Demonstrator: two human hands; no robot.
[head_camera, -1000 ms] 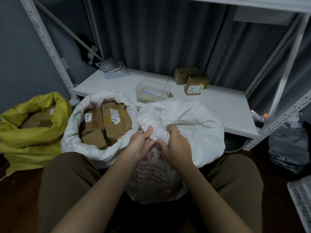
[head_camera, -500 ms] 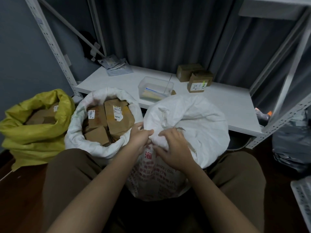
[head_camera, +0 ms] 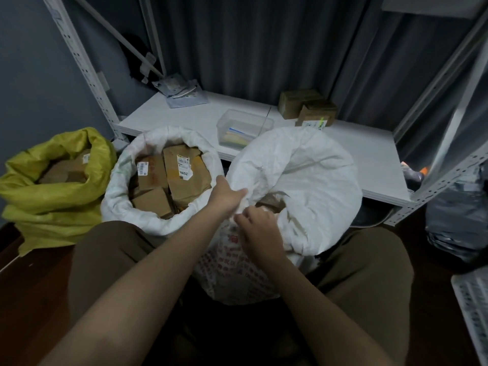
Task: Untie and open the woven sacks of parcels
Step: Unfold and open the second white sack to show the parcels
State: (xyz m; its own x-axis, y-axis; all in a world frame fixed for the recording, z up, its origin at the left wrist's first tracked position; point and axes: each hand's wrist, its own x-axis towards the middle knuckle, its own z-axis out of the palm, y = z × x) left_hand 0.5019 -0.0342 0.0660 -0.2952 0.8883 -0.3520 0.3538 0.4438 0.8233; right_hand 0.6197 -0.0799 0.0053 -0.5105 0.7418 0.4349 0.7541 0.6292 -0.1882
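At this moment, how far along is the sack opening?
Done: the yellow sack and the middle white sack stand open, boxes showing. In hand: the left hand and right hand grip the mouth of the printed white sack, which gapes slightly. Left: spreading that mouth fully.
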